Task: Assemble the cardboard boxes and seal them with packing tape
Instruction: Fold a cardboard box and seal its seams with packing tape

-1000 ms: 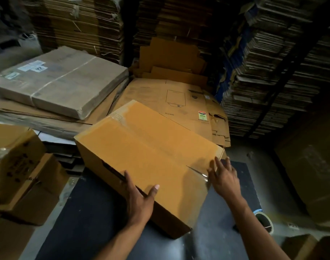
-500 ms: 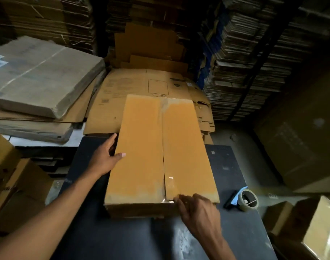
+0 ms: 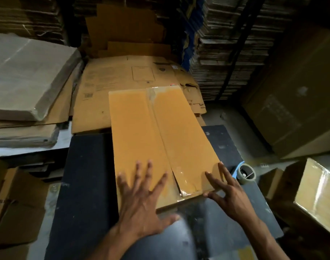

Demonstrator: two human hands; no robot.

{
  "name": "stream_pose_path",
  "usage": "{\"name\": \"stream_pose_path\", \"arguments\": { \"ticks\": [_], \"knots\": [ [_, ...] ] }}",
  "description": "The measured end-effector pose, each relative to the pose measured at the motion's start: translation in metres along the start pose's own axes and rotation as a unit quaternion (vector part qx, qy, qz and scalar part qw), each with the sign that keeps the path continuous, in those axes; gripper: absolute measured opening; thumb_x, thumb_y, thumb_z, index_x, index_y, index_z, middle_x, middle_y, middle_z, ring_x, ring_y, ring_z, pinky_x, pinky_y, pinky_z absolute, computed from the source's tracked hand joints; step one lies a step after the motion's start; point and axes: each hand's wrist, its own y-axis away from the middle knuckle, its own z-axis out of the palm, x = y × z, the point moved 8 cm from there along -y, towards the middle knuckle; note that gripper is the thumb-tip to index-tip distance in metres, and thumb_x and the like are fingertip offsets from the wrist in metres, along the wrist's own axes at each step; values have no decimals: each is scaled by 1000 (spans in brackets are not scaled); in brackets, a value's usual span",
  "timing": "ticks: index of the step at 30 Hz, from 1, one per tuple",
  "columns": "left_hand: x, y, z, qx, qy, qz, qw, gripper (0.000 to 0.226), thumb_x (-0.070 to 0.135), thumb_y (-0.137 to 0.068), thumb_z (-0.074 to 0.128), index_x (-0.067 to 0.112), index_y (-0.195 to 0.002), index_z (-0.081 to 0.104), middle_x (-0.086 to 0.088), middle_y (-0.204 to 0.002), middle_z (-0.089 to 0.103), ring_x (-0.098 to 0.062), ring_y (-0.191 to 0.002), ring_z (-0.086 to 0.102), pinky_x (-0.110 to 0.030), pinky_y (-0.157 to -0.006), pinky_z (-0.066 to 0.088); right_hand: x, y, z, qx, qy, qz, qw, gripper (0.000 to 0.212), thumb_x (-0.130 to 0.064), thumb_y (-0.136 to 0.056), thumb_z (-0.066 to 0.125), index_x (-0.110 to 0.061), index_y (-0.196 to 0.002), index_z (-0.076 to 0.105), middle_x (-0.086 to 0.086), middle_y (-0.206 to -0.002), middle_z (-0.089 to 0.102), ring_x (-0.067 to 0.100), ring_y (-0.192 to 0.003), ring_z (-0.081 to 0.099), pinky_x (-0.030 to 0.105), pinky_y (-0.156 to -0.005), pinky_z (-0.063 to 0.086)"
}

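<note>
While stacks of flat cardboard point(image 3: 230, 53) wall in the dark table point(image 3: 81, 184), the box point(image 3: 151, 132) lies on it with its flaps closed. Both hands are spread flat: the left hand point(image 3: 141, 199) presses the near flap, the right hand point(image 3: 228, 192) the taped corner. The tape dispenser point(image 3: 245, 172) sits just right. Uneven pressure could likely lift the wrinkled tape end point(image 3: 184, 186).

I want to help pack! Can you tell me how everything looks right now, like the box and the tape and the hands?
Cardboard box: flaps closed, clear tape along the middle seam, lying on the dark table.
Tape dispenser: set down on the table, right of the box, not held.
Left hand: fingers spread, flat on the box.
Right hand: fingers spread, at the box's near right corner.
Flattened cardboard sheets: unfolded, stacked behind the box.
</note>
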Motion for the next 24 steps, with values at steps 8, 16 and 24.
{"name": "stream_pose_path", "arguments": {
  "ticks": [8,16,24],
  "knots": [
    [91,-67,63,-81,-113,34,990,78,59,-106,14,11,-164,-4,-11,-171,-15,-26,-157,-17,-62,-120,-18,45,-36,-17,25,22,-61,998,65,-89,-85,38,-66,-146,36,-17,-171,5,26,-133,55,45,-78,61],
    [121,-73,68,37,-175,-21,984,69,47,-99,30,6,-154,41,-11,-164,37,-29,-152,34,-67,-119,10,119,-54,-40,-5,-111,-133,985,53,-66,-103,36,-47,-152,42,-8,-171,18,22,-142,48,46,-105,51],
    [142,-66,64,115,-120,-92,982,71,10,-91,72,17,-155,43,-1,-161,40,-29,-149,38,-58,-123,10,262,-86,-36,-125,8,-17,992,42,-20,-101,60,-9,-142,60,23,-145,57,40,-136,52,43,-107,42]
  ]
}}
